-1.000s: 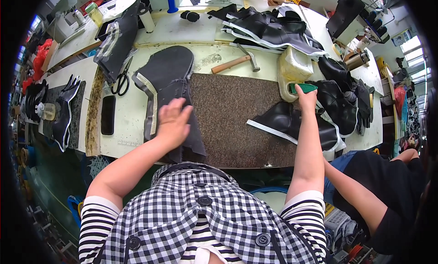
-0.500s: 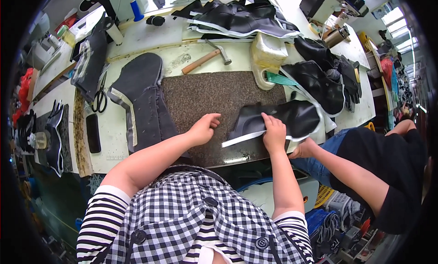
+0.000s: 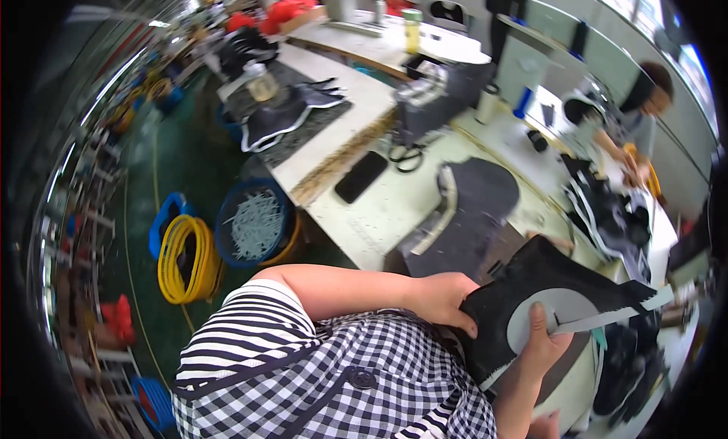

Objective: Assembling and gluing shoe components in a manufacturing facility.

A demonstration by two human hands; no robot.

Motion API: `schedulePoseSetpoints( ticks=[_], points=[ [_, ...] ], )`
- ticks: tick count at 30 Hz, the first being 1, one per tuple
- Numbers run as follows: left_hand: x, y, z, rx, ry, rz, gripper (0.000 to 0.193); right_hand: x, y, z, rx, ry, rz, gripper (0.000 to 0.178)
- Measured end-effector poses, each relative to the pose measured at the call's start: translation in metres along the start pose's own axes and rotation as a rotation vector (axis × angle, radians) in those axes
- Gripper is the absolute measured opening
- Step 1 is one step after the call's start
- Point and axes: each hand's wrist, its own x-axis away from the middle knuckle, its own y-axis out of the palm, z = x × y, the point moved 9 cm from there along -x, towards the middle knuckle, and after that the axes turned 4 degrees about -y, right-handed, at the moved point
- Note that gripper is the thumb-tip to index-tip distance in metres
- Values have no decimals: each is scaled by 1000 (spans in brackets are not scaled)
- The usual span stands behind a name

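I hold up a black leather piece (image 3: 542, 268) with a white strip (image 3: 614, 315) along its edge. Its side facing me carries a round grey patch (image 3: 565, 299). My left hand (image 3: 447, 306) grips the left edge, thumb on the near face. My right hand (image 3: 544, 344) holds the lower right part, thumb pressed on the grey patch and the other fingers mostly hidden. Beyond the piece, a dark grey boot-shaped piece (image 3: 485, 189) with a pale strip lies on the white table (image 3: 341, 223). The brown mottled board (image 3: 500, 253) is mostly covered by the leather.
A phone (image 3: 361, 177) and scissors (image 3: 407, 158) lie on the table. Left on the floor stand a blue bin (image 3: 227, 249) of pale strips and a yellow basket (image 3: 186, 261). A co-worker (image 3: 641, 113) handles black pieces (image 3: 610, 211) at the far right.
My view has swung to the left. The leather piece has been lifted off the board and turned to show its grey patch. My left hand, empty before, now grips it too.
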Motion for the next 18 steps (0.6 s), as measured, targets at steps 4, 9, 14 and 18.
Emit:
schedulePoseSetpoints(
  ticks=[4, 9, 14, 18],
  points=[
    [76, -106, 36, -224, 34, 586, 37, -35, 81, 11, -253, 19, -203, 42],
    [205, -262, 37, 243, -3, 1148, 31, -28, 149, 83, -136, 209, -453, 38],
    [313, -386, 28, 343, 358, 1549, 27, 2, 165, 149, -66, 411, -415, 31],
    [392, -482, -65, 360, 515, 1907, 30, 19, 163, 163, 38, 481, -333, 30]
  ],
)
